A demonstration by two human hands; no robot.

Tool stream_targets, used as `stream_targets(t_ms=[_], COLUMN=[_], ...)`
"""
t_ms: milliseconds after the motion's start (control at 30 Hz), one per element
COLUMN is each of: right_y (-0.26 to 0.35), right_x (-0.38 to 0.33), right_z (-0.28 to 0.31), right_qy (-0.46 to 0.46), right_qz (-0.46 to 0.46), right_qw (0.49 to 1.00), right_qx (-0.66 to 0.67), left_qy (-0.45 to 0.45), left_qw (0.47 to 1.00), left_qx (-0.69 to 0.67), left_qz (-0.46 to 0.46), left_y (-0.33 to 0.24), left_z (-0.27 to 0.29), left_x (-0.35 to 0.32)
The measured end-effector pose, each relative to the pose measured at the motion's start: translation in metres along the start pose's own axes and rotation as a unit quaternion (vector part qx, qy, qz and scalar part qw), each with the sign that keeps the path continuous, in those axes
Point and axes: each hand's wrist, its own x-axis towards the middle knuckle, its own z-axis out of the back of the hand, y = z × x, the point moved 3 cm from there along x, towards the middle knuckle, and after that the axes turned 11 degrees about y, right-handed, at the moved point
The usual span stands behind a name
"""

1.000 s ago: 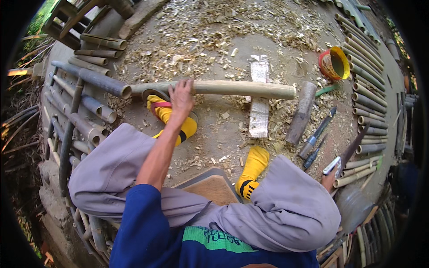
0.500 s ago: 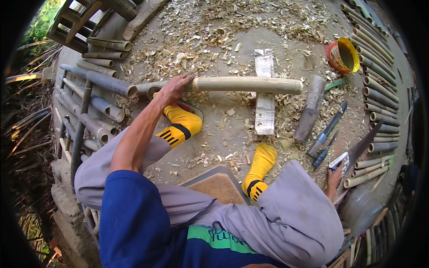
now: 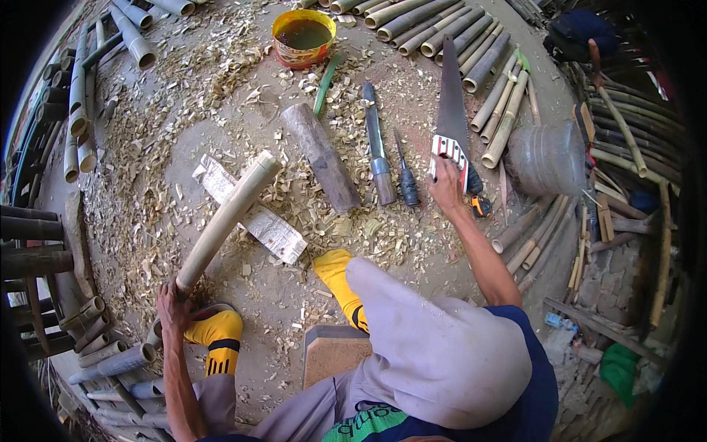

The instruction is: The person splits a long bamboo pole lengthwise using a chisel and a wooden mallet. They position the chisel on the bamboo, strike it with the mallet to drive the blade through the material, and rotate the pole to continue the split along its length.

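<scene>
Sat low, with two yellow socks (image 3: 217,331) planted on the chip-strewn ground at 6 and 7 o'clock. Held the left hand (image 3: 173,306) at 8 o'clock, grip clamped round the near end of the bamboo pole (image 3: 224,221). Had kept the pole lying level across the view a second earlier; found it now swung to run from that hand away toward 1 o'clock, its far part resting across the pale wooden block (image 3: 269,230). Reached the right hand (image 3: 445,188) out to 2 o'clock, off the ground beside the knee where it had been, grip closed on the red-and-white handle of the saw (image 3: 452,103), blade pointing away toward 12. So: pole and saw both in hand at once, saw not yet lifted clear of the ground as far as could be judged. Left untouched between the two hands a short log (image 3: 320,155), a chisel (image 3: 377,144) and a smaller dark-handled tool (image 3: 405,180). Farther off, at 12 o'clock, stood a yellow bucket (image 3: 278,46) of murky liquid.
</scene>
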Motion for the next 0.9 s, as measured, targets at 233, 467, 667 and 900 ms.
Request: stream_targets(t_ms=[233,467,667,900], right_y=[0.043,0.077,0.181,0.256], right_x=[-0.026,-0.034,-0.050,-0.040], right_z=[-0.049,0.009,0.095,0.112], right_qy=[0.095,-0.035,0.015,0.140], right_qz=[-0.041,-0.051,0.102,0.231], right_qw=[0.991,0.971,0.980,0.892], right_qx=[0.082,0.230,0.169,0.363], left_qy=[0.048,0.040,-0.104,-0.039], left_qw=[0.996,0.989,0.931,0.894], left_qx=[0.059,0.139,-0.102,-0.205], left_qz=[0.037,0.010,-0.335,-0.398], left_y=[0.008,-0.037,-0.221,-0.313], left_z=[0.017,0.056,0.066,0.051], left_x=[0.006,0.025,0.063,0.083])
